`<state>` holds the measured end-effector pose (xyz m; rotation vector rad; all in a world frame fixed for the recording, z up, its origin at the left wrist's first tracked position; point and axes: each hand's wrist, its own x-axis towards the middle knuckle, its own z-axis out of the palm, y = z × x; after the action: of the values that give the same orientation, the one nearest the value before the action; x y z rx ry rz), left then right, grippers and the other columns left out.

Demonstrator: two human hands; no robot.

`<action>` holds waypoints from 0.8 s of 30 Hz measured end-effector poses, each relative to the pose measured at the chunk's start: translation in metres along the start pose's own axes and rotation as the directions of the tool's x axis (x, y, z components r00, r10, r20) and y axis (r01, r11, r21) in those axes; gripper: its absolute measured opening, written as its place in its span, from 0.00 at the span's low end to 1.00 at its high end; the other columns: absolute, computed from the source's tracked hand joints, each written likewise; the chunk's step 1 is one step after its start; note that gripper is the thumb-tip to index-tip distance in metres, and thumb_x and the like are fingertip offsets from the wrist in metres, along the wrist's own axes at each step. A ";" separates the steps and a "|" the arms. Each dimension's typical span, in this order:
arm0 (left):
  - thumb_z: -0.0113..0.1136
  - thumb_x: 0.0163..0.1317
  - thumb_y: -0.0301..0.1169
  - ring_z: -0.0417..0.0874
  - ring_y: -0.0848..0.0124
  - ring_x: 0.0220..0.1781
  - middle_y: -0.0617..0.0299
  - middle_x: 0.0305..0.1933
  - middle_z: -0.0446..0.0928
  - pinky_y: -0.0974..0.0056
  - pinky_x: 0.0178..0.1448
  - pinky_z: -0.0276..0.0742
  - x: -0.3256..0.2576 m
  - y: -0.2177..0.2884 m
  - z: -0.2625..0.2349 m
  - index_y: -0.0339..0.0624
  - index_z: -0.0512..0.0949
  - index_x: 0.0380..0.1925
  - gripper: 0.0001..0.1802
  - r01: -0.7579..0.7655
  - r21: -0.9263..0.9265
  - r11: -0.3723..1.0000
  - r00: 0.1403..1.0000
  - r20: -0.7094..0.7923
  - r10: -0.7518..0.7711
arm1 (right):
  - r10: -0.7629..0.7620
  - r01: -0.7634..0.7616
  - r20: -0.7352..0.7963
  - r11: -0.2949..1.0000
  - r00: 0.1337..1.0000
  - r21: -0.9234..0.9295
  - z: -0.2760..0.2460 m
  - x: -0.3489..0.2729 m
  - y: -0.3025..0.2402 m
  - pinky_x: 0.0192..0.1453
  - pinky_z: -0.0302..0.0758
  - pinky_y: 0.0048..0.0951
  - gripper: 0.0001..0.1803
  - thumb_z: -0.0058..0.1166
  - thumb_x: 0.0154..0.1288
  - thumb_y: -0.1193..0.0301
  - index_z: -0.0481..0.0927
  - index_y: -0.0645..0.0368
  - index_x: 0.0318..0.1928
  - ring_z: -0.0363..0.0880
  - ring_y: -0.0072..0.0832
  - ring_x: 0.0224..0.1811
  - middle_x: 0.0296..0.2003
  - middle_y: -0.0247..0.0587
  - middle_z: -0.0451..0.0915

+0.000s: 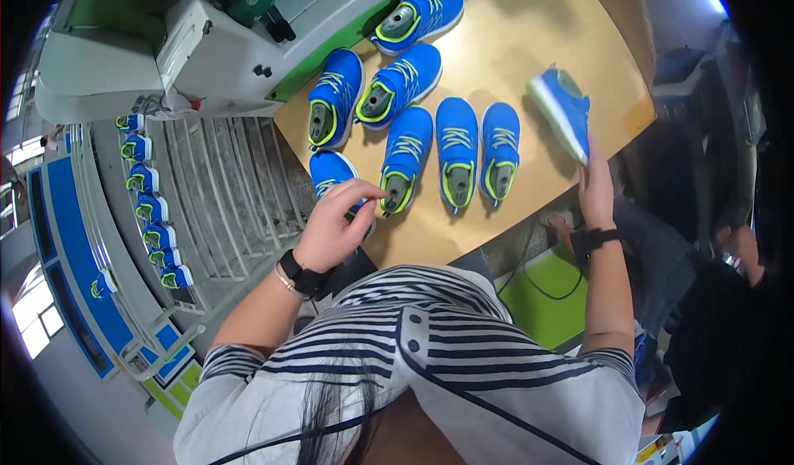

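My right hand grips a blue sneaker by its toe. The shoe is raised on its side over the right part of the table, its white sole facing left and its heel pointing away. My left hand is closed in a pinch at the heel collar of another blue sneaker, which has yellow-green laces and a dark grey last inside. Beneath that hand, a further sneaker is partly hidden. Two sneakers stand side by side to the right, heels toward me.
Three more sneakers stand at the table's far left. The wooden table borders a grey-green machine. At left, a rack stands beside a row of several sneakers. Another person is at right.
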<state>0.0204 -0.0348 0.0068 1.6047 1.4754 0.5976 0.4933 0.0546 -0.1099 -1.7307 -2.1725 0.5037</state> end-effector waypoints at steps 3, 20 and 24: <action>0.57 0.65 0.21 0.83 0.57 0.47 0.54 0.43 0.82 0.58 0.55 0.75 0.014 -0.002 0.011 0.38 0.81 0.44 0.10 -0.128 0.024 0.991 0.988 0.093 0.126 | -0.081 0.078 -0.019 0.988 0.997 -0.131 -0.001 -0.043 0.001 0.70 0.68 0.47 0.32 0.50 0.67 0.83 0.66 0.57 0.71 0.68 0.58 0.67 0.66 0.57 0.70; 0.67 0.58 0.27 0.65 0.50 0.74 0.39 0.73 0.58 0.54 0.75 0.63 0.029 -0.078 0.109 0.43 0.46 0.77 0.51 0.166 -0.184 0.969 0.972 -0.137 -0.193 | 0.656 -0.168 -0.177 0.427 0.733 0.888 0.049 0.038 -0.050 0.62 0.72 0.33 0.17 0.53 0.73 0.62 0.80 0.62 0.51 0.77 0.32 0.53 0.51 0.44 0.80; 0.65 0.58 0.25 0.65 0.51 0.74 0.38 0.72 0.58 0.55 0.75 0.64 0.009 -0.067 0.123 0.43 0.46 0.77 0.50 0.227 -0.241 0.944 0.930 -0.235 -0.284 | 0.500 -0.166 -0.071 0.413 0.863 0.896 0.026 0.062 -0.042 0.61 0.73 0.32 0.13 0.53 0.72 0.65 0.83 0.62 0.39 0.81 0.30 0.49 0.44 0.40 0.85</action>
<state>0.0846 -0.0626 -0.1145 1.1762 1.7228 0.8118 0.4313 0.1047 -0.1122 -1.4393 -0.9294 1.0962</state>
